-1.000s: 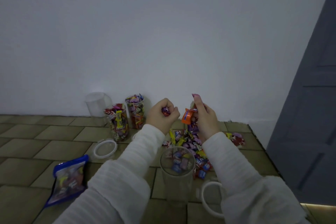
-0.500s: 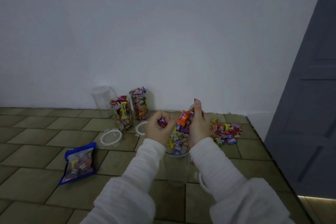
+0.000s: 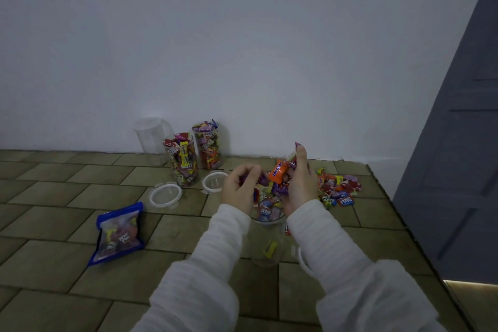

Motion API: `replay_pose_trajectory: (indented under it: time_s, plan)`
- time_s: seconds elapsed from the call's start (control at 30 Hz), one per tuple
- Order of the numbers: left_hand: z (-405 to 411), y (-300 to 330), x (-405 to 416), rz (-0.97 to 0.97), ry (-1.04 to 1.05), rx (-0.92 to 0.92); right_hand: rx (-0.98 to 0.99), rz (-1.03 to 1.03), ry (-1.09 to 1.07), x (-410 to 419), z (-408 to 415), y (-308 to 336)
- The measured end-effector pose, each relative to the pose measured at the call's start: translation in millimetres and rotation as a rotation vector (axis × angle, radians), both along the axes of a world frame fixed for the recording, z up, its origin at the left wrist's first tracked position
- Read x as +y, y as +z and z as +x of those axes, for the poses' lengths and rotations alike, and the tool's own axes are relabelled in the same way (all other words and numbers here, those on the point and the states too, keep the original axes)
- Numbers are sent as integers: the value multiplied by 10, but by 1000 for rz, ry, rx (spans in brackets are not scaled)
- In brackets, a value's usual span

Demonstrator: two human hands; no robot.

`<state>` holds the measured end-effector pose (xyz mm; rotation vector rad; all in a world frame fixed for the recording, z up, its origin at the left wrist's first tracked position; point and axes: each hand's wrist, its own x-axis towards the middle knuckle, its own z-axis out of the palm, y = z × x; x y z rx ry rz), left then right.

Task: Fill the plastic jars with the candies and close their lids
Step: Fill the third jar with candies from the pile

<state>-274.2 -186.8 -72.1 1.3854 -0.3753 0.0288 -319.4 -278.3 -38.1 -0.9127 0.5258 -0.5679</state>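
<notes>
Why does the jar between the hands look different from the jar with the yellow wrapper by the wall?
The near jar is only partly filled, with candies low inside it; the far jar is packed to its rim. The near jar sits under both hands, the left hand and right hand holding candies above it; the far jar stands untouched. Both are clear, upright and lidless.

tiled floor (image 3: 67, 224), jars (image 3: 181, 162), lids (image 3: 165, 195), candies (image 3: 338, 187), pouch (image 3: 118, 233)
</notes>
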Motion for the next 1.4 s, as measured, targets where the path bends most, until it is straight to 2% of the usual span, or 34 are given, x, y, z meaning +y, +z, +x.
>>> replay_pose_trajectory:
  time_s: [0.27,0.4,0.47,0.53,0.6,0.67,0.9,1.2,1.3,1.4]
  plan:
    - [11,-10,5,-78,-30,14,-13,-4,13,0,24,-33]
    - [47,-85,15,-237,-24,38,-17,-10,10,-8,31,-50]
    - [60,-177,18,-251,19,62,-33,-14,8,-15,30,-55]
    - [28,-256,23,-218,-23,217,-42,-25,15,-20,28,-63]
    - [-12,-276,13,-195,-180,441,-34,-40,44,-23,48,-74]
    - [4,-254,8,-199,-260,525,-18,-74,92,-30,78,-79]
    - [38,-250,-29,-268,-214,522,26,-147,215,-83,150,-110]
    - [31,-219,-58,-281,-158,588,-93,-259,302,-63,171,-140]
    - [36,-232,-55,-326,-198,628,-101,-266,315,-82,167,-186]
    - [33,-231,-69,-395,-215,659,-143,-363,369,-85,148,-172]
